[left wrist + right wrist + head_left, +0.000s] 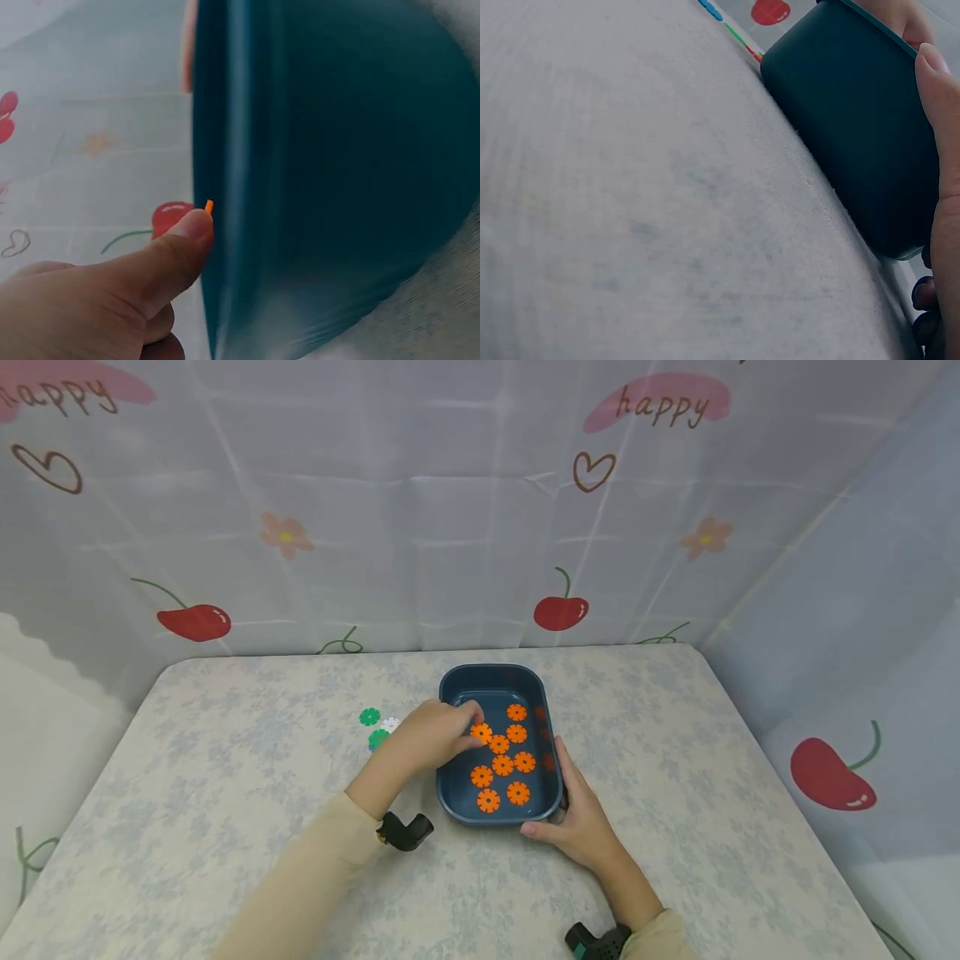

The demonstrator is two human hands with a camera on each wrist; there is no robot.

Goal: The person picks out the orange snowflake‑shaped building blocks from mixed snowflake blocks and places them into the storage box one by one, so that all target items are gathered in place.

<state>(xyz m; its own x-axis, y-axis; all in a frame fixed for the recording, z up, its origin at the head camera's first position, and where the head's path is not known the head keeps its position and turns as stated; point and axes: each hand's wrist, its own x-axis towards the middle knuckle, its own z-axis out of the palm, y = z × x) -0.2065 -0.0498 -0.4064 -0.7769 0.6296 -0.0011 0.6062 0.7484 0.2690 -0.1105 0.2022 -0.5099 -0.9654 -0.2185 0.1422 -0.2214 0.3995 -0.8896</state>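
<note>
A dark blue rectangular tray (pixel 495 820) holds several flat orange notched discs (pixel 517 793) on its floor. My left hand (pixel 433 737) reaches over the tray's left side and pinches an orange notched disc (pixel 481 733) between thumb and fingers. In the left wrist view, the edge of that orange disc (pixel 209 205) pokes out past the thumb tip. At the near right corner, my right hand (pixel 581 822) grips the tray, thumb by the near edge and fingers along the right side. The right wrist view shows its thumb (pixel 934 71) against the tray's outer wall (pixel 847 127).
Left of the tray, green discs (pixel 369 717), a white disc (pixel 390 724) and a partly covered blue one lie on the patterned tabletop (pixel 225 793). A printed curtain (pixel 420 568) hangs behind the table, and more fabric stands at the right.
</note>
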